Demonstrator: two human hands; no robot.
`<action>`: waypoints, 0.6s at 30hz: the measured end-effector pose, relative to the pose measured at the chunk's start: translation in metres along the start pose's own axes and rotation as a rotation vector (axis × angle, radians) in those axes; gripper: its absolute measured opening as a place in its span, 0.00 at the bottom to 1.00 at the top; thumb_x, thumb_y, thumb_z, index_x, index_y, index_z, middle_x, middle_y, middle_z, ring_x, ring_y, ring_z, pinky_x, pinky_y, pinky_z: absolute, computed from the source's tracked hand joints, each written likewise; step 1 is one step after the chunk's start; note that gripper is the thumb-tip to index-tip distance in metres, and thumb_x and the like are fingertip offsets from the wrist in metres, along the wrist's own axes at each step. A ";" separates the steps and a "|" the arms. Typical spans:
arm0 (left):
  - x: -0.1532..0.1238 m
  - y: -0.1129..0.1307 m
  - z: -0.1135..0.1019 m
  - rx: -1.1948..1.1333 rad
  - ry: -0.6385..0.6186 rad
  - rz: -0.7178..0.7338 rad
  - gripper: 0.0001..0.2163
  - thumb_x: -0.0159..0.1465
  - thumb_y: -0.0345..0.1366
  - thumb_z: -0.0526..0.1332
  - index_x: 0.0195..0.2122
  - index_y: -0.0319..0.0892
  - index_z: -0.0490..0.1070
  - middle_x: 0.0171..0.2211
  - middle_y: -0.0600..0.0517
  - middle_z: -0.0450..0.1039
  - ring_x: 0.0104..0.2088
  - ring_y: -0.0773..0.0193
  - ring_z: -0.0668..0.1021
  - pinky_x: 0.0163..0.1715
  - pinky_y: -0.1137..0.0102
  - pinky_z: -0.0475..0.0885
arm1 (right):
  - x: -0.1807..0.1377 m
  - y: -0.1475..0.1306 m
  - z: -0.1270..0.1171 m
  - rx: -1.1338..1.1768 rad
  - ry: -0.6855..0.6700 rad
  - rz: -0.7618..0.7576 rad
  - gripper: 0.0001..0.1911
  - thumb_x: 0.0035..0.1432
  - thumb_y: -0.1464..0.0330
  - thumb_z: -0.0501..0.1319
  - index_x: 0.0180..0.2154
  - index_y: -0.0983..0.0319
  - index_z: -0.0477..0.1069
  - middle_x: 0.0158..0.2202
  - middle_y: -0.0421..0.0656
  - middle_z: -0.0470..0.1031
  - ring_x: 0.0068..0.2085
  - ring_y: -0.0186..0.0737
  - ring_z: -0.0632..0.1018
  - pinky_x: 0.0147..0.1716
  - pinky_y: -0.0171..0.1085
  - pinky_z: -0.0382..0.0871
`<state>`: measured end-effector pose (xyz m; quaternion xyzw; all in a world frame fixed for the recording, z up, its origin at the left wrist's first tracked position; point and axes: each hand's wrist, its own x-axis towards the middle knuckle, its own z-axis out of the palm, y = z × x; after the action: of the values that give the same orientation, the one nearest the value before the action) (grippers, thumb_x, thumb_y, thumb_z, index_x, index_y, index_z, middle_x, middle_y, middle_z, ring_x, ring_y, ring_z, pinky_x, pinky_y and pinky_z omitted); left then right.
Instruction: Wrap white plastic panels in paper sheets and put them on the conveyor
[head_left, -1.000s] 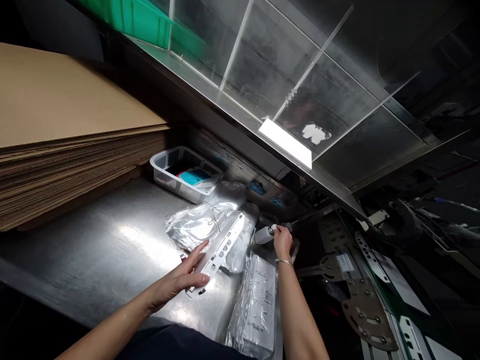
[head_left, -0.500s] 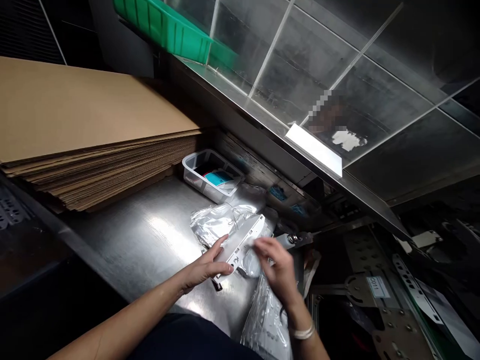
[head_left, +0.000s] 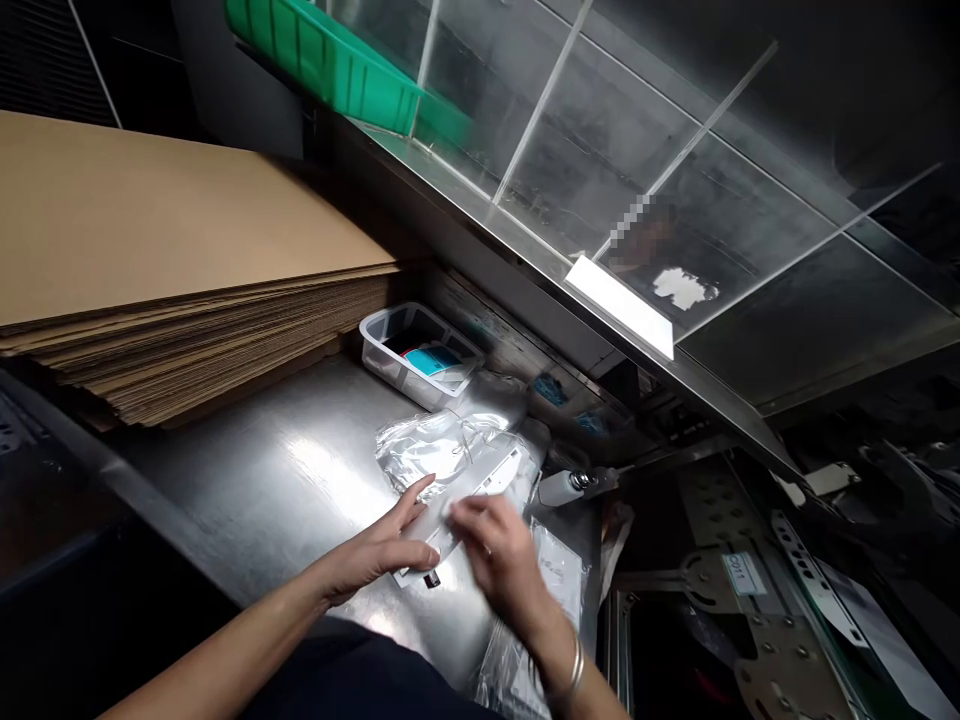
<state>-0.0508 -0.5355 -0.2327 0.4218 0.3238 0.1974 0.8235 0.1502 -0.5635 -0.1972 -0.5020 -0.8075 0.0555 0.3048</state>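
Right hand (head_left: 499, 555) moved onto white bracket (head_left: 491, 478) (blurred, grip unclear); left hand (head_left: 371, 550) flat, open.

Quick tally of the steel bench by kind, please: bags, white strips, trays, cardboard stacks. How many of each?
Bags: 2 (they overlap, so a third behind can't be ruled out)
Strip: 1
Tray: 1
Cardboard stack: 1
Total: 5
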 end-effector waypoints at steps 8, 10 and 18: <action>-0.055 -0.016 -0.060 -0.013 0.266 -0.123 0.37 0.53 0.48 0.59 0.62 0.61 0.42 0.58 0.52 0.58 0.58 0.49 0.61 0.56 0.54 0.51 | -0.006 0.120 0.038 -0.369 -0.067 0.665 0.06 0.52 0.73 0.57 0.27 0.64 0.72 0.30 0.48 0.72 0.35 0.42 0.72 0.35 0.37 0.63; -0.068 -0.013 -0.074 -0.049 0.395 -0.112 0.33 0.56 0.49 0.57 0.61 0.62 0.45 0.59 0.54 0.56 0.58 0.52 0.62 0.53 0.59 0.59 | -0.005 0.109 0.056 -0.386 -0.091 0.648 0.07 0.53 0.71 0.56 0.28 0.65 0.73 0.35 0.52 0.71 0.39 0.46 0.70 0.38 0.40 0.61; -0.079 0.000 -0.081 -0.174 0.482 -0.014 0.34 0.55 0.43 0.62 0.61 0.57 0.50 0.56 0.52 0.61 0.52 0.53 0.68 0.38 0.69 0.69 | 0.061 0.025 0.161 -0.118 -0.365 0.467 0.06 0.51 0.75 0.58 0.31 0.66 0.73 0.39 0.55 0.72 0.45 0.49 0.68 0.41 0.43 0.61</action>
<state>-0.1641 -0.5372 -0.2391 0.2878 0.4954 0.3137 0.7572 0.0630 -0.4648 -0.3105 -0.6726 -0.7134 0.1666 0.1040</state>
